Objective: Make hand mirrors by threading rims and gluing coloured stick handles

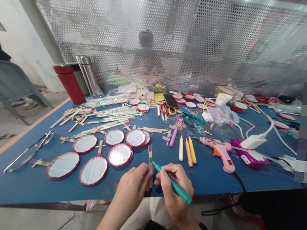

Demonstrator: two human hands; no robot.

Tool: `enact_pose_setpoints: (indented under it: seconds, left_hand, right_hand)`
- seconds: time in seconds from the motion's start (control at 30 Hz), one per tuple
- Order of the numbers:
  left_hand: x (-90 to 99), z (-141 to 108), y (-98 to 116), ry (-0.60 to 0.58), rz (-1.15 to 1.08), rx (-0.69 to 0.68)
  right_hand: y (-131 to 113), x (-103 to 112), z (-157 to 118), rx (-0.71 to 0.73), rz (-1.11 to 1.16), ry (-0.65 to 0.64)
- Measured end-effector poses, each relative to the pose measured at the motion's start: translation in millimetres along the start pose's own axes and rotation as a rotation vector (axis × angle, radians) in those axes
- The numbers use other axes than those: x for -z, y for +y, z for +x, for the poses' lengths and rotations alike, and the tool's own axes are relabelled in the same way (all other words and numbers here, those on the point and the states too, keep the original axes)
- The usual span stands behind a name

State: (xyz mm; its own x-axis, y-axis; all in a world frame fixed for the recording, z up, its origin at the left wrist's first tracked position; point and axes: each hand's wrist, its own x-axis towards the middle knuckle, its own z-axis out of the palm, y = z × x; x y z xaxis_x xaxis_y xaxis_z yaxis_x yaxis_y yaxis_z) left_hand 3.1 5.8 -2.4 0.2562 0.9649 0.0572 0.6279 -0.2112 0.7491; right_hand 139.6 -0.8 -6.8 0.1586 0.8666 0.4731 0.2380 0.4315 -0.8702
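My left hand (132, 187) grips a wooden craft stick (150, 162) upright, its upper part striped in several colours. My right hand (174, 192) holds a teal marker (175, 183), with its tip at the stick's edge. Just left of my hands, several round red-rimmed mirrors lie on the blue table (25, 185), the closest being one (93, 171) with a stick handle. A yellow crayon-like stick (192, 150) and an orange one (189, 153) lie beyond my right hand.
A pink glue gun (219, 155) lies at the right on a white cord. Loose sticks, more mirrors, and a phone (170, 101) fill the table's far side. Two flasks (71, 79) stand at the back left, before a perforated metal screen (205, 36) with a person behind.
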Motion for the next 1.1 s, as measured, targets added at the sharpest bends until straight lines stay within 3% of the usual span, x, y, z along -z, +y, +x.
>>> enact_pose_setpoints:
  seconds: [0.5,0.77,1.1]
  left_hand:
    - [0.6,-0.8,1.6,0.001,-0.015,0.018]
    - [-0.3,-0.2,-0.7,0.029,0.000,-0.016]
    - [1.4,-0.3,2.4,-0.009,0.019,-0.005]
  right_hand:
    - [4.4,1.0,-2.3,0.027,-0.069,0.021]
    - [8.3,0.3,-3.8,0.032,0.012,-0.059]
    - [6.1,-0.5,-2.5,0.069,-0.017,0.023]
